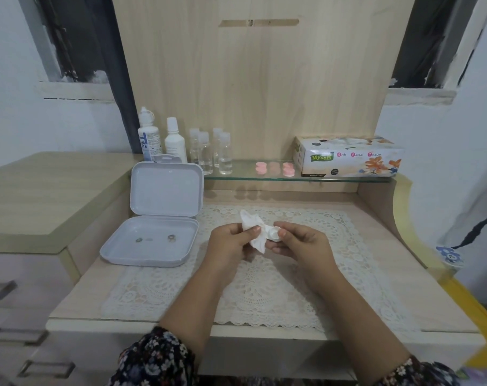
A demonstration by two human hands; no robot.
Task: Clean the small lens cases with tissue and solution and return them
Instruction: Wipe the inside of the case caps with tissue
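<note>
Both hands are up over the middle of the lace mat [264, 288], meeting at centre frame. The left hand [231, 246] has its fingers curled in around a crumpled white tissue [253, 231], thumb laid across it; the tissue bunches out above and below the grip. The right hand [300, 245] pinches a small white lens case [274, 234] between thumb and fingertips, the round open cup facing up toward the camera. Tissue and case are touching, the paper pressed against the left side of the case, right between the two thumbs.

Over at left of centre, the grey box [150, 240] lies open on the desk, lid standing up behind its tray, with a few small roundish bits inside the tray; too small to say what they are. It sits well apart from the hands.

Up on the glass shelf [264, 178], above the hands: a row of pink lens cases [275, 168] in the middle, the tissue box [348, 157] at the right, and at the left two white solution bottles [161, 140] with a cluster of clear little bottles [211, 151] just beside them. Flowered dark sleeves [158, 358] show at the bottom edge.
</note>
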